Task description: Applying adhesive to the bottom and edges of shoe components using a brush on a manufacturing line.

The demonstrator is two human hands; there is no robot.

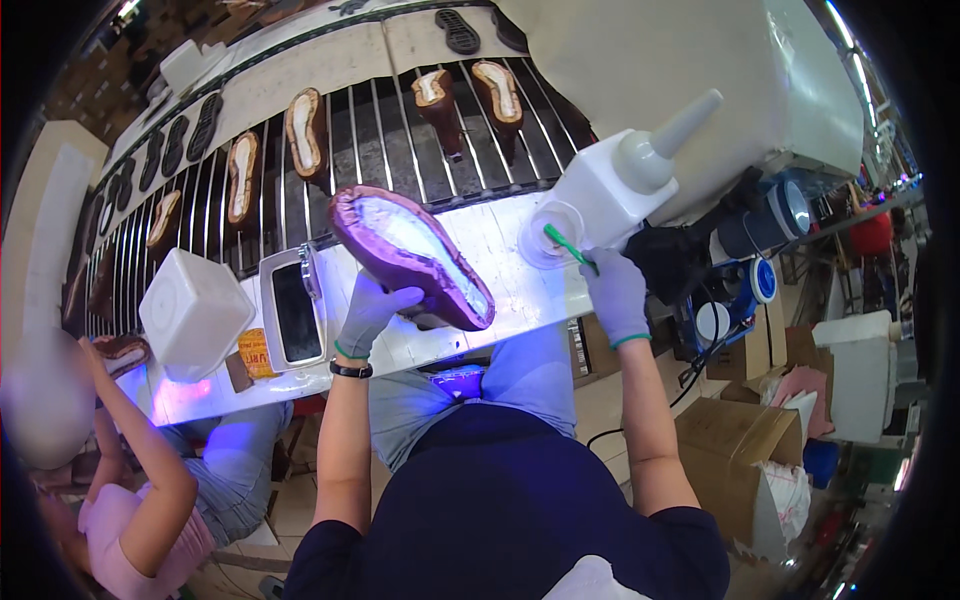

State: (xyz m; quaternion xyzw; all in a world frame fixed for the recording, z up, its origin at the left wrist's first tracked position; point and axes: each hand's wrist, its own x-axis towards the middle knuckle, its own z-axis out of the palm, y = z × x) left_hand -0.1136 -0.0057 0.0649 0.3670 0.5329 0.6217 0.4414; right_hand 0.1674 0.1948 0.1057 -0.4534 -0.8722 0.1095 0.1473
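In its glove, my left hand [370, 316] grips a brown shoe upper [385, 258], bottom side turned up. Its pale underside is lit violet, and the thumb lies along its near side. My right hand [619, 295], also gloved, is closed on a green-handled brush [566, 243]. The brush's far end dips into a small translucent cup [540, 252] on the white bench [505, 225]. Right behind the cup is a large white squeeze bottle [610, 185] with a long nozzle, tilted to the right. The brush tip is hidden in the cup.
Beyond the bench runs a rack of metal rods [362, 130] bearing several brown uppers [305, 135]; dark outsoles [204, 125] lie behind it. On the left stand a white container [195, 310] and a dark-centred tray [297, 310]. A co-worker [150, 500] sits far left. Cardboard boxes [725, 460] stand at right.
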